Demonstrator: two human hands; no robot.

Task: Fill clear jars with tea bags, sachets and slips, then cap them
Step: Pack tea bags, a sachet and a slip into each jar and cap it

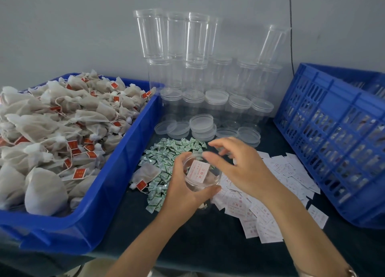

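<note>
Left hand [183,191]: the clear jar [215,178] is grasped from the near left side, with the thumb and fingers curled round its wall just below the rim.
Right hand [243,168]: it is held just above the jar mouth, released, with the fingers loosely spread and blurred; nothing is seen between them.
Jar position: it is held upright and uncapped over the dark tabletop [208,245], between the sachets and the slips.
Jar contents: a white slip with red print [195,173] is seen lying tilted inside, over pale tea bags lower down.
Tea bags [62,120]: they are heaped in a blue tub [129,152] at the left; one loose tea bag [143,175] is laid on the table beside it.
Sachets [166,156]: a pile of green-and-white packets is spread behind and left of the jar.
Slips [270,195]: they are scattered under and right of the right hand.
Lids [201,123]: clear lids are stacked behind the sachets.
Empty jars [195,68]: they are stacked in tiers against the wall.
Blue slotted crate [333,141]: it is set at the right edge.
</note>
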